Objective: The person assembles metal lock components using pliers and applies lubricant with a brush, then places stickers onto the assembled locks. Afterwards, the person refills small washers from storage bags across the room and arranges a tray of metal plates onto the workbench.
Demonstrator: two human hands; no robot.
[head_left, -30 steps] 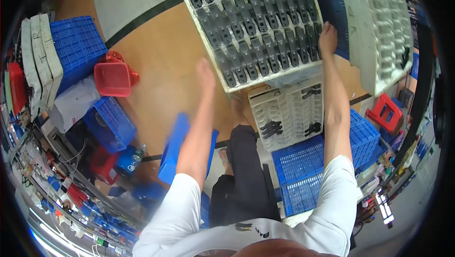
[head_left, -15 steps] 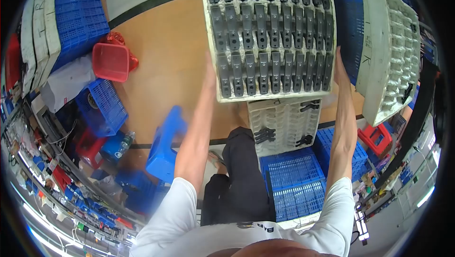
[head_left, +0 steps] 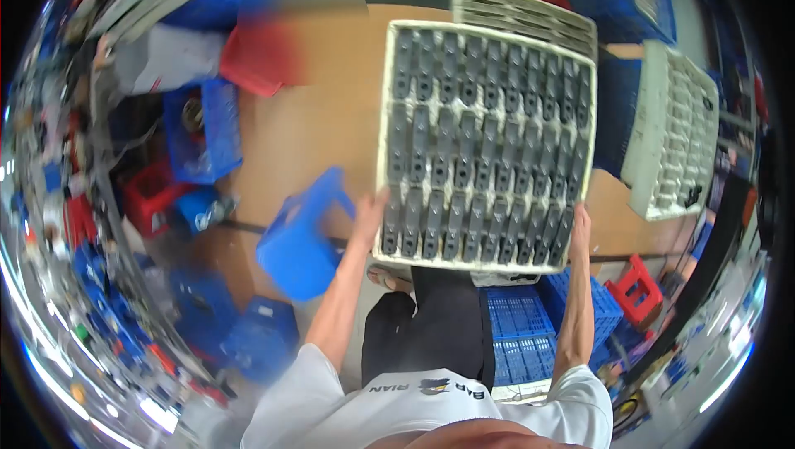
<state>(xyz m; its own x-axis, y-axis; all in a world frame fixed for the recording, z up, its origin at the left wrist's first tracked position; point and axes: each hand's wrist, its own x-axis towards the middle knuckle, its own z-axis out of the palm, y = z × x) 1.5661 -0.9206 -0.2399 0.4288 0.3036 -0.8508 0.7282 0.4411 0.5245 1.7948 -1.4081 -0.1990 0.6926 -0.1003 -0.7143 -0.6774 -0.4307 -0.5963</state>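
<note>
A cream foam tray [head_left: 487, 266] is held out in front of me above floor level. Three rows of long dark grey parts [head_left: 464, 151], with small holes near their ends, fill its slots. My left hand [head_left: 370, 213] grips the tray's left edge near the lower corner. On the opposite side, my right hand [head_left: 581, 224] clasps the right edge, also low down. The fingers of both hands are partly hidden by the tray. Just beyond its far edge stands another pale slotted tray [head_left: 530, 12].
A blue plastic stool [head_left: 298, 258] stands left of my legs. Blue crates [head_left: 517, 316] sit by my right leg, near a red stool [head_left: 636, 292]. Further right, a white slotted tray [head_left: 675, 130] leans at a blue crate. A red bin [head_left: 257, 60] is at far left.
The loaded tray has come closer to my body and lower in view, now covering most of the slotted tray near my legs. My view has shifted, revealing another pale tray beyond.
</note>
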